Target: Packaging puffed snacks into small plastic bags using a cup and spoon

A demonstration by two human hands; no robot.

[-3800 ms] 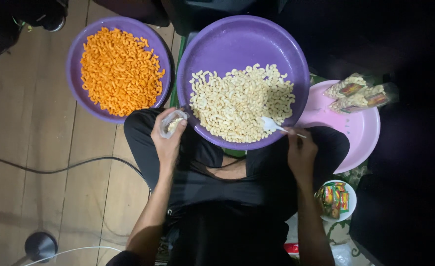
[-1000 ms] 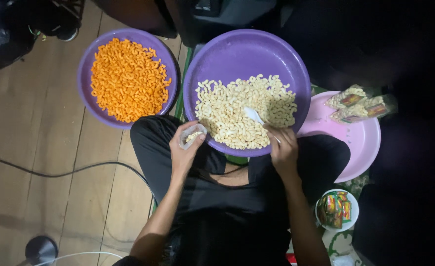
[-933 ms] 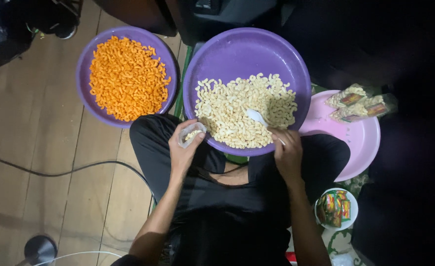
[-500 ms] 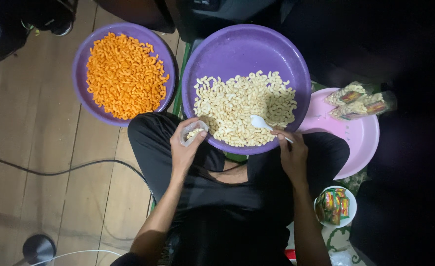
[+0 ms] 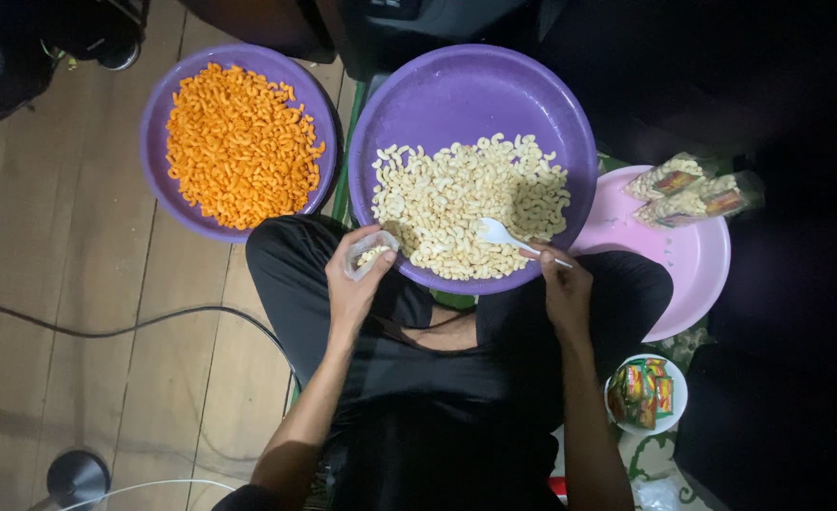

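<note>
Seen from above: your left hand pinches a small clear bag at the near-left rim of the big purple bowl, its mouth open and a few pale macaroni pieces already inside. Your right hand closes round the handle of a white spoon, whose scoop lies on the pale heap near the bowl's near edge. Keep the bag's mouth over the rim so that strays fall back in; bring level spoonfuls, tipping slowly. Left of the bowl sits a smaller bowl of orange macaroni; right of it, a pink basin holds filled packets.
</note>
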